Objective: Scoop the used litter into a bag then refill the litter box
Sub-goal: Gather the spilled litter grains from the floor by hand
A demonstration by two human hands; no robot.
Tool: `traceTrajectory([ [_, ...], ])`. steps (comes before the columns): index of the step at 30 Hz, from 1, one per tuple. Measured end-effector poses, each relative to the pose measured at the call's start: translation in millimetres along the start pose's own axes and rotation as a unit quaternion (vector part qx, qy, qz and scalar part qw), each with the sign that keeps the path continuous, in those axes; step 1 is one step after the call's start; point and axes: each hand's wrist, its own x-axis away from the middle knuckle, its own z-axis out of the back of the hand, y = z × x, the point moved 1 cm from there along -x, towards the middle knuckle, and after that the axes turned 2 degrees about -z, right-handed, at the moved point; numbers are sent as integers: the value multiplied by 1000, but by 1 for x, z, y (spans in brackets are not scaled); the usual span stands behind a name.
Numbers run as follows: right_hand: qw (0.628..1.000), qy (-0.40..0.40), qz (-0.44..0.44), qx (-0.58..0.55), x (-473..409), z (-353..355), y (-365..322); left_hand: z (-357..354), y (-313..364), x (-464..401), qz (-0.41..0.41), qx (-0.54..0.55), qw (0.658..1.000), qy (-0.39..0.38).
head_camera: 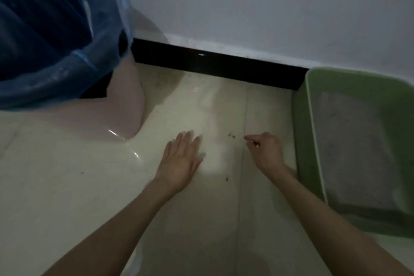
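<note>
— Two hands over the floor (67,186), both arms bare and reaching forward from the bottom of the view. How does each sit?

— Left hand (180,159) is palm down, fingers straight and a little spread, just over or on the pale tile; blur keeps me from telling whether it touches. Right hand (265,150) has its fingers curled in, thumb and forefinger brought together at the tip, pointing left. It may be pinching a crumb, but I cannot tell what, if anything, is between them.

— And the litter?

— Green litter box (313,141) stands at the right against the black skirting board (212,64), with grey litter (351,148) lying in its bottom. A few dark litter specks (231,135) lie on the tile between the hands, another nearer the left wrist.

— The bag?

— Blue plastic bag (56,36) lines a pinkish bin (121,114) at the upper left, mouth open, well apart from the box.
</note>
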Motion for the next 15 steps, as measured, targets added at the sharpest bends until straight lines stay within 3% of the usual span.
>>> traceTrajectory([
  [6,989,22,89,114,-8,-41,24,-50,-18,-6,37,-75,996,33],
  [15,987,154,-21,-43,-33,-74,21,-58,-20,-7,45,-81,992,82],
])
